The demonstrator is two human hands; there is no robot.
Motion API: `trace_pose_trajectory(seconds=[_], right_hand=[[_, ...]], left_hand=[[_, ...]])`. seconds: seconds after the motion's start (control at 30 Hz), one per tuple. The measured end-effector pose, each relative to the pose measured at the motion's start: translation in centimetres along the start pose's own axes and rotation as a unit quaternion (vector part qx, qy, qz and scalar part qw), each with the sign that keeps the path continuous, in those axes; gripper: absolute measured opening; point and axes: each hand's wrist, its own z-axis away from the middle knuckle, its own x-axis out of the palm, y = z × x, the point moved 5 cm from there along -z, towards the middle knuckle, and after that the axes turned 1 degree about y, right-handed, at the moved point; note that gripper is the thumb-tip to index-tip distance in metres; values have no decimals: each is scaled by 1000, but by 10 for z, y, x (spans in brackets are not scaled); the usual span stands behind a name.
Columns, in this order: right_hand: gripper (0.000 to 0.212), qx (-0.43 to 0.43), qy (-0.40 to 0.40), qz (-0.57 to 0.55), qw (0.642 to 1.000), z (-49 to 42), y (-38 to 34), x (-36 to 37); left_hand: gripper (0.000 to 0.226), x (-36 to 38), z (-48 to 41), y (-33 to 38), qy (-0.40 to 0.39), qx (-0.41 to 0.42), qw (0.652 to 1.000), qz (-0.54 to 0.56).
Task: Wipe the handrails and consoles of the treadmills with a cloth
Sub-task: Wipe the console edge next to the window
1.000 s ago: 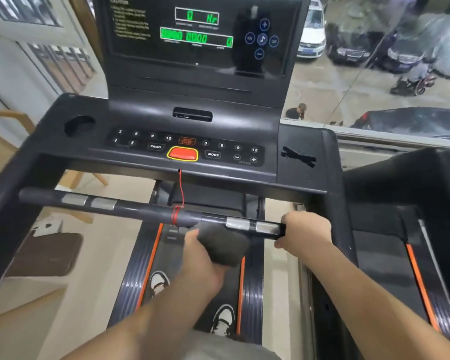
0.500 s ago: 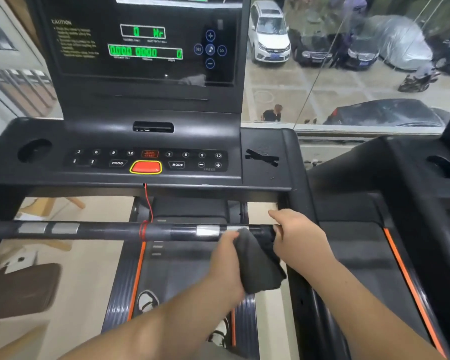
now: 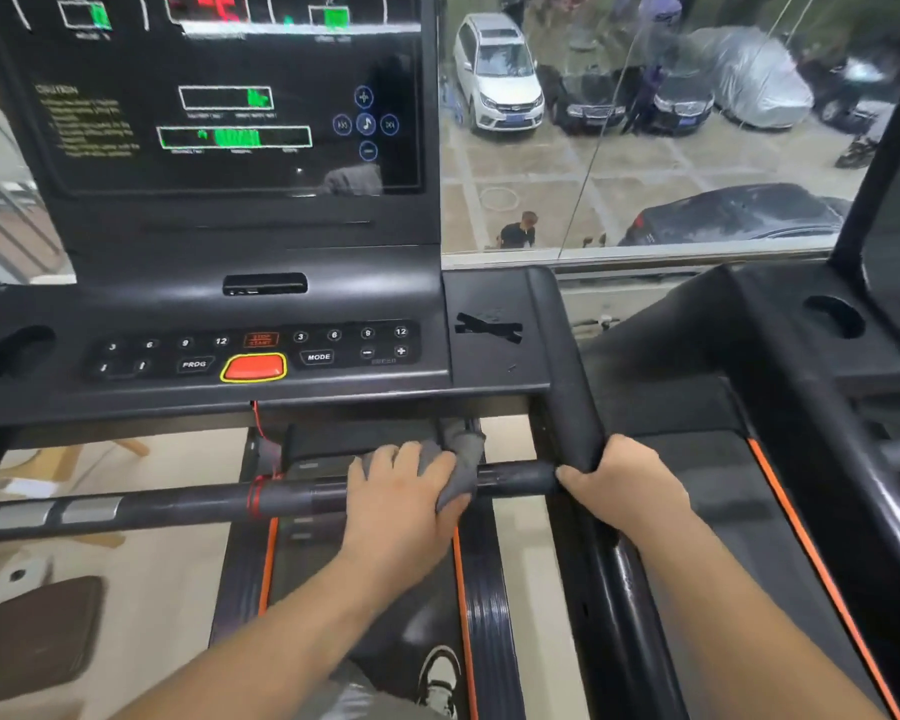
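Note:
A black treadmill console [image 3: 261,314] with a button panel and a dark screen [image 3: 219,96] fills the upper left. Below it a black horizontal handrail bar [image 3: 178,504] runs left to right. My left hand [image 3: 401,496] wraps a grey cloth [image 3: 461,459] over the bar, right of its middle, fingers curled over the top. My right hand [image 3: 624,485] grips the right side handrail [image 3: 567,397] where the bar meets it.
A red safety cord [image 3: 259,428] hangs from the console to the bar. A second treadmill [image 3: 801,407] stands to the right. A large window [image 3: 645,122] ahead shows parked cars. The belt [image 3: 385,605] and my shoe [image 3: 437,678] lie below.
My left hand has turned the cloth from hanging under the bar to wrapped over its top. The camera view has shifted right and closer. My right hand keeps its place on the side rail.

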Motion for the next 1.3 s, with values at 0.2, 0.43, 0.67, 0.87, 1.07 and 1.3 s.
trace_pose_trajectory(seconds=[0.2,0.43,0.67,0.87,1.07,1.3], right_hand=[[35,6,19,15,1000,7,-1,0],[31,14,37,21,999,-1,-6,0],[23,12,28,5,1000,-6,-8,-6],[37,-3,21,3,1000,-7,2,-2],[55,-12,13,-26,1000,-13,21,2],[40,-6,9,-63,998,-22,13,-4]], left_hand=[[35,5,-53,92,7,61,998,16],[35,-2,-16,21,63,145,984,78],[50,-12,-18,-81,-21,-124,991,48],[48,-18,-33,55,43,31,997,64],[26,-38,-41,50,45,-143,846,512],[17,-70,-87,52,134,-144,772,604]])
